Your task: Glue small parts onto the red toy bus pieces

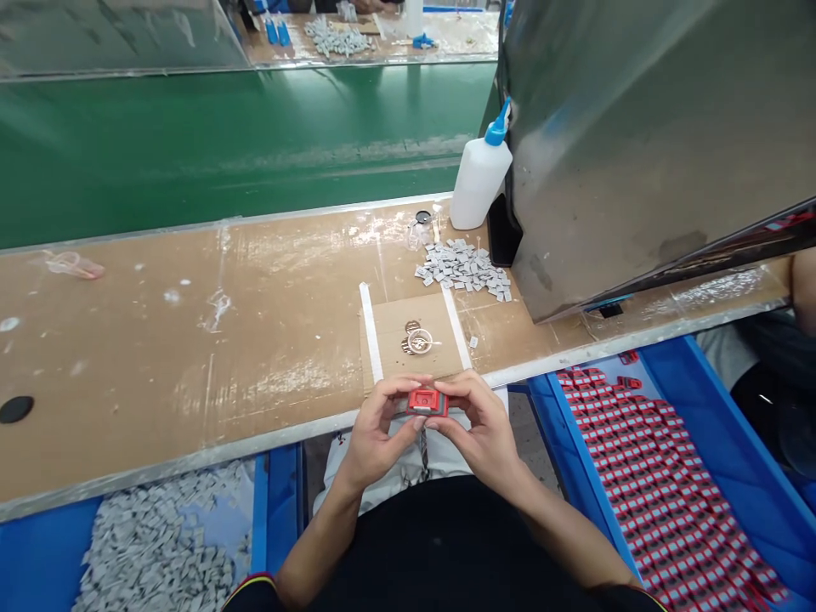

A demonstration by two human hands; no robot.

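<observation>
A small red and dark grey plastic housing (pixel 426 401) is pinched between both my hands, just in front of the table's near edge. My left hand (pixel 376 432) grips its left end with thumb and fingertips. On its right end, my right hand (pixel 483 425) does the same. A recess shows in the red face turned up to me. Just beyond my hands, a cardboard pad (pixel 408 310) lies on the table with a small clear cup (pixel 419 342) on it. A heap of small grey plastic pieces (pixel 464 266) lies farther back.
A white squeeze bottle (pixel 478 183) with a blue tip stands beside a large dark metal panel (pixel 637 153). To my right, a blue bin (pixel 707 425) holds rows of red parts. Lower left, another bin (pixel 260 501) holds grey pieces. A green belt (pixel 242 144) runs behind the table.
</observation>
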